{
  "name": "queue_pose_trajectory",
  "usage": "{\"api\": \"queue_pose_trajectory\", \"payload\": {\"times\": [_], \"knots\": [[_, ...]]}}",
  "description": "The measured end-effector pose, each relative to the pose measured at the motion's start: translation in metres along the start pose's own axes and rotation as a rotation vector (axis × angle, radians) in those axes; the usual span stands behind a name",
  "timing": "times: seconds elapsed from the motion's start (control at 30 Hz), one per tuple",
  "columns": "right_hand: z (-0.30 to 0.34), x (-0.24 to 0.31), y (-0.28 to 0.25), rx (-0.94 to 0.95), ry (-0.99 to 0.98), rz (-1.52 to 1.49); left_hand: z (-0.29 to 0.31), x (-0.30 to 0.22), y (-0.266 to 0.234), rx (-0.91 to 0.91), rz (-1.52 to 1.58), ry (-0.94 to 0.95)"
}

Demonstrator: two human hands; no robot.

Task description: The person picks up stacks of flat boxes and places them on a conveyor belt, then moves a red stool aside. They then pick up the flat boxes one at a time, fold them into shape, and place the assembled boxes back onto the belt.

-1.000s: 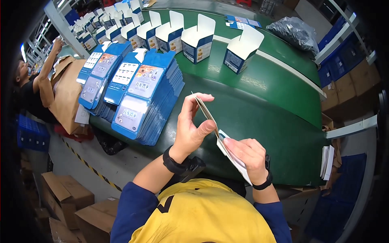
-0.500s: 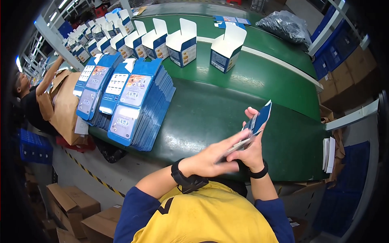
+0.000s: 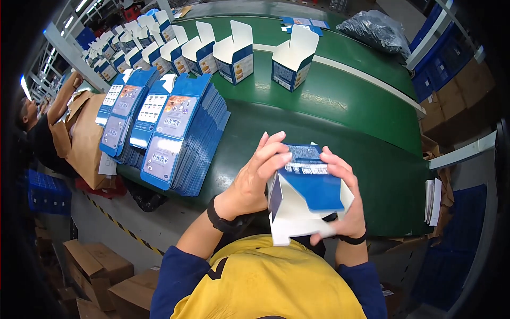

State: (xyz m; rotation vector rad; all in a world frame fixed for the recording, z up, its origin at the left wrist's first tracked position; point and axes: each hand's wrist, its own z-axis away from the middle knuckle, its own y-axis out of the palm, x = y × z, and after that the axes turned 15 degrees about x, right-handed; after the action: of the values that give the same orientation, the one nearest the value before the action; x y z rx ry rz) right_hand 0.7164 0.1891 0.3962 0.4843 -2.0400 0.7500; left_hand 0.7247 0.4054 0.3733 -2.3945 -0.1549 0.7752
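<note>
Between my two hands is a blue and white cardboard box, opened out into a tube, with its white inner flaps facing me. My left hand grips its left side, fingers bent over the top edge. On the right side, my right hand is wrapped round the box, its thumb low by the white flaps. To the left, a thick stack of flat blue cartons leans on the green table. A second stack of flat cartons stands beside it.
Opened boxes with raised white lids stand on the green belt; the nearest box is ahead of me. Flat blue sheets and a grey plastic bag lie farther back. At left, a person works by a brown paper bag.
The carton was flat and edge-on between my hands; now it is opened into a box shape. My left hand has moved up to its left side. Boxes on the belt have shifted slightly left.
</note>
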Motion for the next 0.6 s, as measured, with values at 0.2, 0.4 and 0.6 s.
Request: {"api": "queue_pose_trajectory", "payload": {"times": [0.2,0.4,0.6], "knots": [[-0.004,-0.007,0.019,-0.271,0.097,-0.040,0.003,-0.013,0.012,0.011,0.108,-0.056],[-0.006,-0.003,0.014,-0.282,-0.312,-1.139,-0.002,-0.021,0.013,0.075,0.065,0.045],[0.003,-0.024,0.023,-0.273,0.070,-0.105,-0.003,-0.014,0.007,0.137,-0.043,0.006]]}}
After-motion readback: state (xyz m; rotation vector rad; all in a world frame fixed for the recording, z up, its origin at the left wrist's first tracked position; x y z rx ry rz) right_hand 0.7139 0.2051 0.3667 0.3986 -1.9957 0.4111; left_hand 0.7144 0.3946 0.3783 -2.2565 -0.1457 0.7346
